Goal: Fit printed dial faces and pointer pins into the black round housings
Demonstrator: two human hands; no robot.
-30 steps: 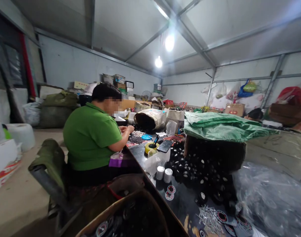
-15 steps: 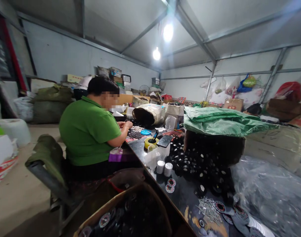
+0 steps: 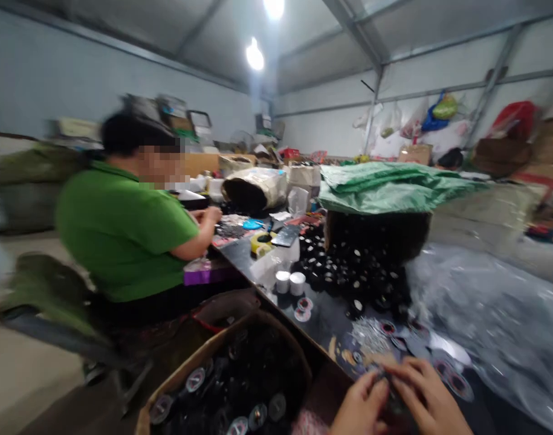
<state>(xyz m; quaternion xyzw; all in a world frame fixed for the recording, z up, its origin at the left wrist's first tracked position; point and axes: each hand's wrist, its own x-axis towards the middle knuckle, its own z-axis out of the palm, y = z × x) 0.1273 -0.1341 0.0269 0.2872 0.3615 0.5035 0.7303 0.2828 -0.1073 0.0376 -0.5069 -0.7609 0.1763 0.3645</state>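
At the bottom right, my left hand and my right hand are close together over the table's near edge. Their fingers are closed around a small dark thing, blurred and mostly covered, so its kind cannot be made out. Just beyond lie a heap of silver pins and several printed round dials. A pile of black round parts spreads farther back on the dark table. Left of my hands, a carton holds black round pieces, some with dial faces.
A co-worker in a green shirt sits at the table's left side. Two white rolls, a phone and yellow tape lie mid-table. Clear plastic bags cover the right. Green sheeting tops a box behind.
Both my hands have come into view at the bottom right, closed together. The view has tilted down and swung right, bringing more of the carton into sight.
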